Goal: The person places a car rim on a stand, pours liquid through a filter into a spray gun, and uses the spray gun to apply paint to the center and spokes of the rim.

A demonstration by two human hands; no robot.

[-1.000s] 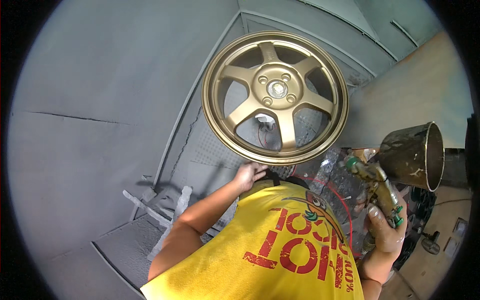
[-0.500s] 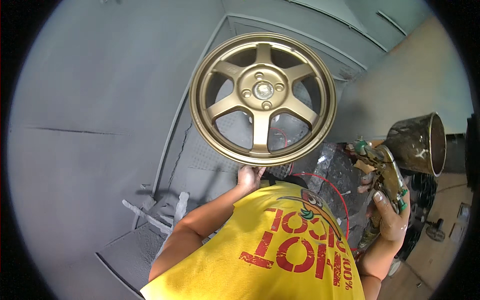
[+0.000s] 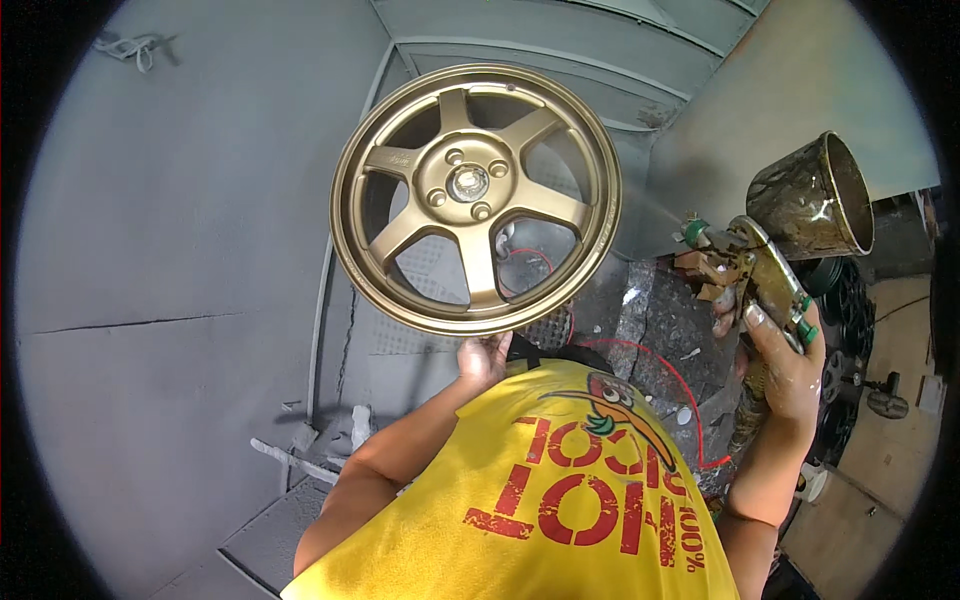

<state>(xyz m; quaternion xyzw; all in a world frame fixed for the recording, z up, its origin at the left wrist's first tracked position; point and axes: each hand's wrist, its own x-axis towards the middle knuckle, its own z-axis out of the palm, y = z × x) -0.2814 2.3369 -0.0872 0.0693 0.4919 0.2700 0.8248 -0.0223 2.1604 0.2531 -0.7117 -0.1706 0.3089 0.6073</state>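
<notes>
A gold six-spoke wheel rim (image 3: 480, 280) faces up in the upper middle of the head view. My left hand (image 3: 482, 360) is at its lower edge with fingers curled; what exactly they grip is hidden. My right hand (image 3: 780, 365) is closed around a paint-smeared metal spray gun (image 3: 765, 275) with green fittings and a large, dirty metal cup (image 3: 805, 195) on top. The gun's nozzle (image 3: 692, 230) points left toward the rim, a short distance from its right side, with a faint haze in front of it.
Grey booth walls (image 3: 170, 250) surround the rim. A red hose (image 3: 680, 385) curves over the dirty floor (image 3: 640, 320). Grey-coated stands (image 3: 295, 455) are at lower left. Dark rims (image 3: 840, 330) and a fan (image 3: 885, 398) are at right, beside my yellow shirt (image 3: 540, 430).
The rim has shifted left in view and turned slightly. The gun in my right hand has risen toward the rim's level, and haze shows at its nozzle. My left hand stays under the rim.
</notes>
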